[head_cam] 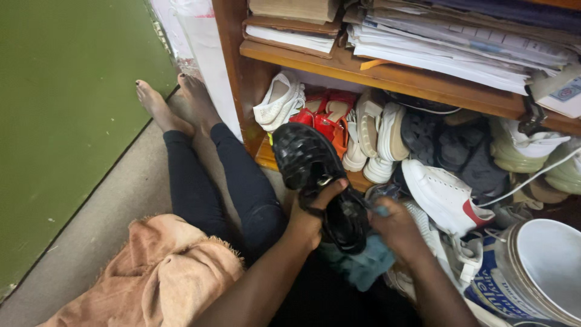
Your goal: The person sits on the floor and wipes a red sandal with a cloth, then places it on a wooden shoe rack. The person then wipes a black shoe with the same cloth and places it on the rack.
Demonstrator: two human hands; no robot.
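You're sitting on the floor w/ your legs [224, 181] stretched out, next to a wooden shelf [387, 75]. Your left hand [311, 212] is closing tight around a black woven shoe [318, 181], thumb over the strap, holding it up in front of the low shelf, just above your lap. Your right hand [396, 227] is squeezing a blue-green cloth [366, 263] & pressing it on the shoe's heel end. Lots of shoes are piling up inside the shelf: white sneakers [445, 194], red sandals [327, 118]. Papers [460, 45] are lying on the shelf above. A tan cloth [163, 272] is lying by your left leg. A white bucket [538, 269] is sitting at your right.
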